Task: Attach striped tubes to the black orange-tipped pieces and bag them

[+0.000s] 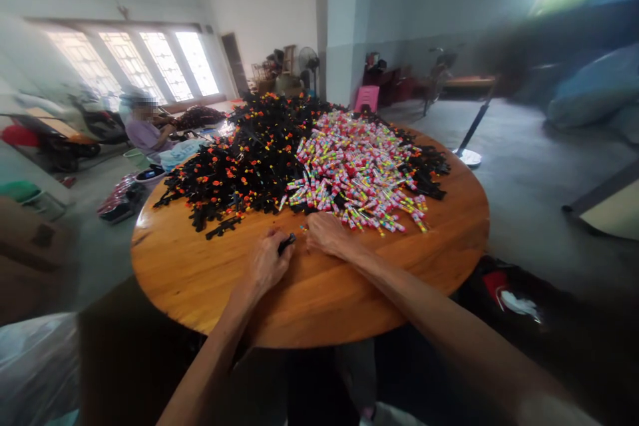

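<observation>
On the round wooden table (200,279), my left hand (267,261) is closed around a small black toy gun (286,243), with one dark end poking out past the fingers. Just to its right, my right hand (328,234) is bent with fingers pressed together at the near edge of a heap of small colourful tubes (354,166); what it pinches is hidden. Left of the tubes spreads a large pile of black toy guns (234,166) with orange and yellow parts. A single toy gun (223,227) lies at the pile's near edge.
A person (144,126) sits at the left, near baskets and bundled goods. A pink stool (367,98) and a standing fan (308,61) are behind the table. To the right, a pole on a round base (469,158) rises from the floor. A cardboard box (30,259) is at far left.
</observation>
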Tool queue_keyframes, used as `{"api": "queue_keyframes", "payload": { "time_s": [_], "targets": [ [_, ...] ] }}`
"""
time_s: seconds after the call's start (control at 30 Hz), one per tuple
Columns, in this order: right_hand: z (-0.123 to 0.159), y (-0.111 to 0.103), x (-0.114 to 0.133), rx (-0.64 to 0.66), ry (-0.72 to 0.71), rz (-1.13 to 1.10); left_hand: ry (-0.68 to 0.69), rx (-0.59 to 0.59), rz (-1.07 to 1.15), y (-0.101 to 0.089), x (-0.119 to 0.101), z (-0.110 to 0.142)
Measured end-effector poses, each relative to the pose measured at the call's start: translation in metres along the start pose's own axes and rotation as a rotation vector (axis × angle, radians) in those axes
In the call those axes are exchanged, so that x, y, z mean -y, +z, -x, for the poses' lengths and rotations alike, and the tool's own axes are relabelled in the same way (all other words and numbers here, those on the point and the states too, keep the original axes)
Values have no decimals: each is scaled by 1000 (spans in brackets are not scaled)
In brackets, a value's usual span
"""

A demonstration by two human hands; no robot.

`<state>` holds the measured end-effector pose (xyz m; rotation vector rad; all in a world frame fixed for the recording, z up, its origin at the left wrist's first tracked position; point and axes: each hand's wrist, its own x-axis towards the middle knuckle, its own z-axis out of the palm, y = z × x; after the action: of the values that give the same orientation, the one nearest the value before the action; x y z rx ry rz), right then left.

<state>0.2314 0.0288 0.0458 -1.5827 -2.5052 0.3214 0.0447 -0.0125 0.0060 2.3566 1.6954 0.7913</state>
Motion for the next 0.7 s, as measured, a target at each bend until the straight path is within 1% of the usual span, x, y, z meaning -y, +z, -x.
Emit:
{"api": "queue_keyframes", "payload": {
  "time_s": [0.1, 0.23, 0.3, 0.43, 0.57, 0.63, 0.7],
  "targets": [
    [10, 1, -9, -3, -72, -18, 59, -38, -46, 9, 2, 4],
    [17, 14, -21, -61, -286, -61, 113, -94, -103, 16, 6, 6],
    [18, 20, -24, -62, -344, -26, 108, -105, -116, 15, 8, 6],
    [19, 23, -23, -42, -380, 2, 103, -108, -82, 12, 14, 8],
    [10, 29, -22, 4, -436, 41, 168, -126, -65, 15, 26, 11],
    [2, 35, -27, -41, -458, 83, 198, -135, -65, 19, 34, 9],
    [-5, 39, -33, -94, -436, 113, 204, -135, -59, 21, 40, 7]
  ]
}}
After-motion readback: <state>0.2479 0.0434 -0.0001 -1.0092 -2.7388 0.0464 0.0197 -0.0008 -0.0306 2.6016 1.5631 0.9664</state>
